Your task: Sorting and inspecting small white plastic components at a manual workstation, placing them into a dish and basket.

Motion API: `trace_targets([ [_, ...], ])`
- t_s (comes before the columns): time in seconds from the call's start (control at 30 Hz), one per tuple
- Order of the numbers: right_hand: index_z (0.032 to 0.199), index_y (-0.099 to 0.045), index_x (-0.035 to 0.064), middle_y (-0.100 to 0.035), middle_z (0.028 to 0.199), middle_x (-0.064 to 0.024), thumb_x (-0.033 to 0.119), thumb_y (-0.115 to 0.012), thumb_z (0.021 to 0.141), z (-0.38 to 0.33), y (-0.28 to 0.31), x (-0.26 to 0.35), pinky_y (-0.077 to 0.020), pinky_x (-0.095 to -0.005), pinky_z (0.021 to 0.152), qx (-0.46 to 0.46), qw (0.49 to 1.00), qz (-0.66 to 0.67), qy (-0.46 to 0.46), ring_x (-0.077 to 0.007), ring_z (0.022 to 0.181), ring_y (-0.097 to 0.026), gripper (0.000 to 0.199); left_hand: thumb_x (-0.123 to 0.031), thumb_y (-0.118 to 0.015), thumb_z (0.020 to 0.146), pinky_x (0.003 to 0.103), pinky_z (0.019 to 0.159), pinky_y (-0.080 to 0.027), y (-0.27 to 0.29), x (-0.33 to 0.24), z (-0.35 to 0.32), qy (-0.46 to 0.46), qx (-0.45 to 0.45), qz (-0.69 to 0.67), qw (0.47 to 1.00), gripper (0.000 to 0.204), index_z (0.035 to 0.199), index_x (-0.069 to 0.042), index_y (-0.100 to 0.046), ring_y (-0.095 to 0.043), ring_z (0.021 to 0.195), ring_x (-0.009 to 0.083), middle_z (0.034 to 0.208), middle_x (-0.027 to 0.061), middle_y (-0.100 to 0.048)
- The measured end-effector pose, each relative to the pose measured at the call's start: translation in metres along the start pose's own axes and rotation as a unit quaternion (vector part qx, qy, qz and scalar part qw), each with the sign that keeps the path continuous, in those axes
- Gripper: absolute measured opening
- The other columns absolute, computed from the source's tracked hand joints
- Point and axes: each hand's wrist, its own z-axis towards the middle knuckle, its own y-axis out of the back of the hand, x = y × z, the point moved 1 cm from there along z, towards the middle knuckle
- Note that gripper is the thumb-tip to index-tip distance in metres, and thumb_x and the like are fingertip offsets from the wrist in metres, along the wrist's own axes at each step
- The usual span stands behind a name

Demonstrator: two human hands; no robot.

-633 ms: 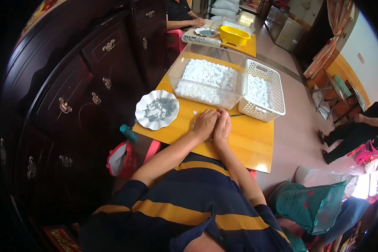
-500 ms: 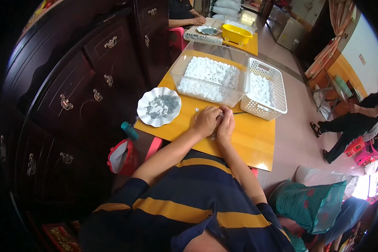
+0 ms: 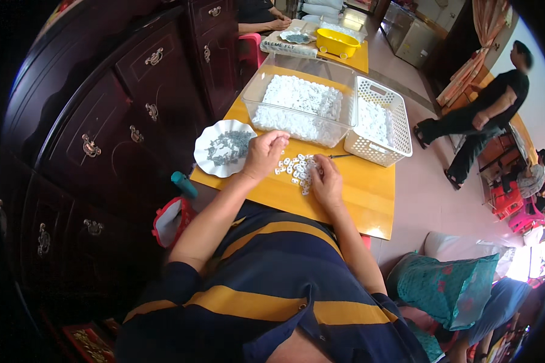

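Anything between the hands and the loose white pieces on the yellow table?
Nothing visible. The white pieces lie bare on the table between the left hand and right hand, which touches them.

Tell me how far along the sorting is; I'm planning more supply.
Done: a white plate holds grey pieces. In hand: the left hand and right hand work a small pile of white pieces. Left: the clear bin and white basket look well filled.
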Motion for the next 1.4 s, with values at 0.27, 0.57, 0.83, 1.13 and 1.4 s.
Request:
trace_targets([
  [0.27, 0.101, -0.068, -0.0013, -0.069, 0.107, -0.0186, 0.001, -0.069, 0.084, 0.001, 0.002, -0.002, -0.0541, -0.0381, 0.087, 0.024, 0.998, -0.04, 0.039, -0.0345, 0.097, -0.067, 0.017, -0.007, -0.06, 0.095, 0.03, 0.067, -0.055, 0.036, -0.021, -0.012, -0.039, 0.091, 0.119, 0.988, 0.015, 0.102, 0.001, -0.07, -0.071, 0.073, 0.0186, 0.082, 0.013, -0.073],
  [0.57, 0.095, -0.07, 0.0, -0.071, 0.103, -0.0162, 0.0, -0.068, 0.085, -0.003, 0.005, -0.01, -0.0556, -0.0341, 0.075, -0.048, 0.999, 0.001, 0.011, -0.0299, 0.085, -0.069, 0.01, -0.008, -0.064, 0.091, 0.038, 0.068, -0.054, 0.023, -0.029, -0.054, -0.06, 0.133, 0.16, 0.976, 0.013, 0.099, 0.001, -0.069, -0.071, 0.077, 0.0311, 0.086, 0.0171, -0.071],
  [0.83, 0.096, -0.073, 0.0028, -0.07, 0.106, -0.0162, 0.009, -0.072, 0.085, 0.003, 0.011, 0.004, -0.0515, -0.0426, 0.089, 0.043, 0.989, -0.087, 0.108, -0.036, 0.1, -0.065, 0.012, -0.01, -0.063, 0.088, 0.044, 0.075, -0.053, -0.002, -0.029, -0.056, -0.078, 0.179, 0.223, 0.955, 0.017, 0.103, -0.004, -0.067, -0.066, 0.088, 0.0353, 0.095, 0.0142, -0.067],
  [1.13, 0.099, -0.072, 0.0042, -0.068, 0.112, -0.0178, 0.012, -0.074, 0.082, -0.004, 0.011, 0.001, -0.0504, -0.0429, 0.093, -0.012, 0.994, -0.041, 0.097, -0.0356, 0.108, -0.063, 0.019, -0.014, -0.063, 0.089, 0.043, 0.082, -0.051, -0.008, -0.026, -0.059, -0.094, 0.198, 0.268, 0.938, 0.019, 0.106, -0.007, -0.068, -0.062, 0.095, 0.0338, 0.097, 0.0115, -0.064],
  [1.4, 0.101, -0.071, 0.0034, -0.068, 0.113, -0.0168, 0.01, -0.073, 0.084, -0.011, 0.014, 0.002, -0.0509, -0.0382, 0.093, -0.005, 0.996, -0.024, 0.09, -0.0295, 0.107, -0.065, 0.018, -0.012, -0.062, 0.088, 0.042, 0.082, -0.052, 0.0, -0.028, -0.066, -0.124, 0.183, 0.27, 0.937, 0.023, 0.11, -0.007, -0.069, -0.063, 0.097, 0.0327, 0.1, 0.0102, -0.065],
])
